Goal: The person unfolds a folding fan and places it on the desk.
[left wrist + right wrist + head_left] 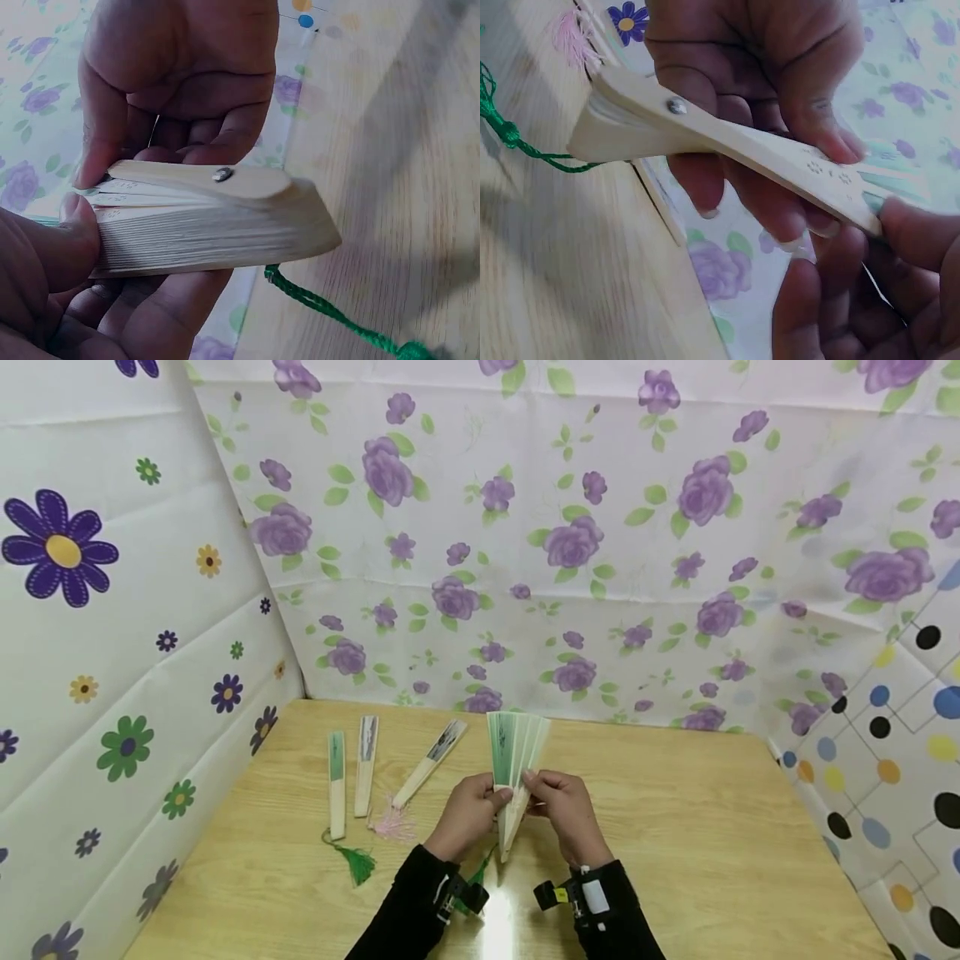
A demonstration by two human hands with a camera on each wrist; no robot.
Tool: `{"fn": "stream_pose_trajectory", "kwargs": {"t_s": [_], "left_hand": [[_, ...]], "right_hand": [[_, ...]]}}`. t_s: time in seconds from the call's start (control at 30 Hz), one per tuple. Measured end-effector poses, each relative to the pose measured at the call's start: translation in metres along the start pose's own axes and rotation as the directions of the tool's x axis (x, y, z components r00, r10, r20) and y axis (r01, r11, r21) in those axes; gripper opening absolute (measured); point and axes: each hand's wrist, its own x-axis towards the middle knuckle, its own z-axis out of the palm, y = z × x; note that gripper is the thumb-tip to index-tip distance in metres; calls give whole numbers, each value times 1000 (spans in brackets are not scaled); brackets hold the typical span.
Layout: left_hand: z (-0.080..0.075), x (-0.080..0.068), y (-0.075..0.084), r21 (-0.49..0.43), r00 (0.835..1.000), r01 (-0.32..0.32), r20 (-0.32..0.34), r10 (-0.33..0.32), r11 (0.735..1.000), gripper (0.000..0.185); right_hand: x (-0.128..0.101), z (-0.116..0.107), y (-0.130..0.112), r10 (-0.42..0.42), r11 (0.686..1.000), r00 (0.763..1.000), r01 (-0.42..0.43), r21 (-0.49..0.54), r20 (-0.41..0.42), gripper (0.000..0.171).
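Note:
A bamboo folding fan with green paper stands upright over the table, spread slightly at the top. My left hand pinches its ribs from the left, the thumb pressing the stacked sticks. From the right, my right hand grips the outer guard stick, thumb on top and fingers curled beneath. The rivet near the fan's base shows in both wrist views. A green cord hangs from the base.
Three closed fans lie side by side on the wooden table to the left, with a green tassel and a pink tassel. Flowered sheets wall the table on three sides.

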Motion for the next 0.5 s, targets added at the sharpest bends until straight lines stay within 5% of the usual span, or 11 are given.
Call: {"fn": "stream_pose_trajectory", "kwargs": {"t_s": [0.3,0.5], "left_hand": [[-1,0,3,-30,999,34,27,-33,999,36],[0,3,0,-30,999,19,43,-18,999,37]], "right_hand": [[2,-12,5,45,997,987,-54,50,152,33],[2,-15,2,41,999,984,-44,15,172,35]]}}
